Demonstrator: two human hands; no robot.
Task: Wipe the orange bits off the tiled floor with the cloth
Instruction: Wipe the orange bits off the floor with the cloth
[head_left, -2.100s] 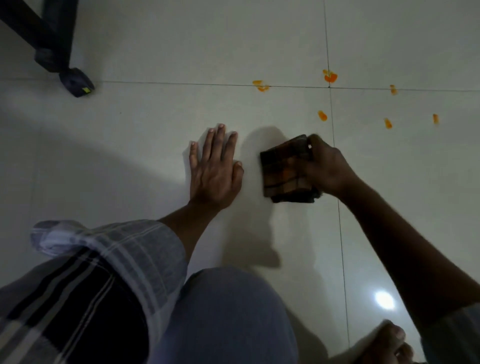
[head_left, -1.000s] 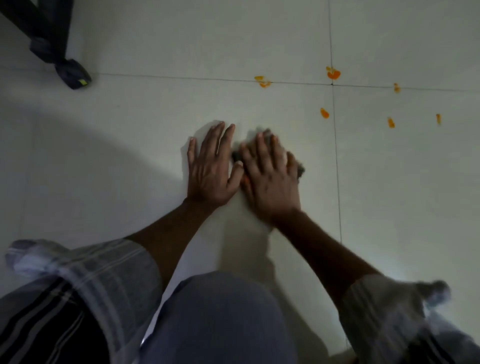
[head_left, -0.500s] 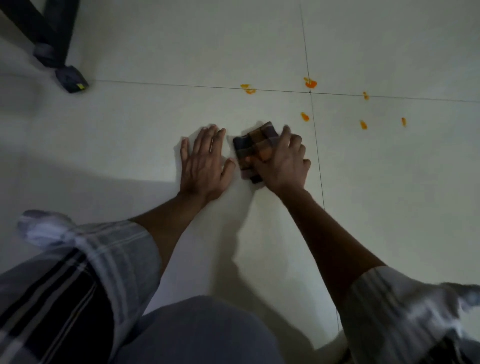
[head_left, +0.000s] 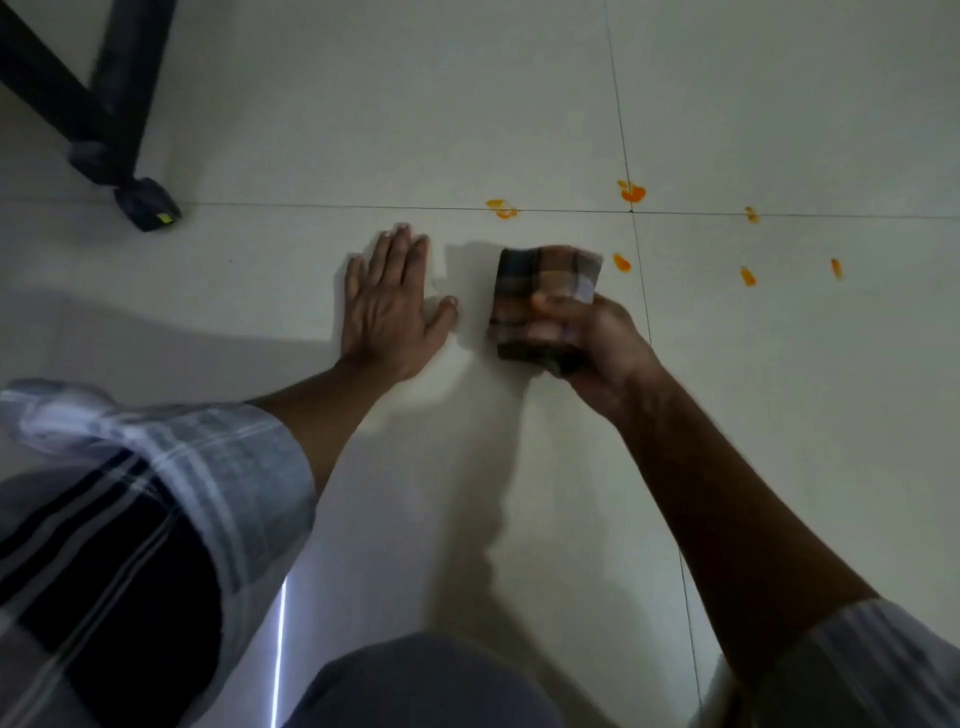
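My right hand (head_left: 587, 343) grips a folded brown checked cloth (head_left: 543, 280), its far end sticking out past my fingers. Just right of the cloth's far corner lies an orange bit (head_left: 622, 263). Several more orange bits dot the pale tiled floor (head_left: 363, 130): one pair on the grout line (head_left: 503, 209), a larger blob at the tile crossing (head_left: 632, 193), others further right (head_left: 748, 276). My left hand (head_left: 392, 306) lies flat on the floor, palm down, fingers spread, a short gap left of the cloth.
A dark furniture leg with a capped foot (head_left: 148, 210) stands at the far left. My knee (head_left: 426, 680) and checked sleeves fill the bottom of the view. Grout lines (head_left: 641, 280) cross near the orange bits.
My right hand has shifted the cloth to the right, away from my left hand and closer to the nearest orange bit. My left hand has stayed flat on the floor.
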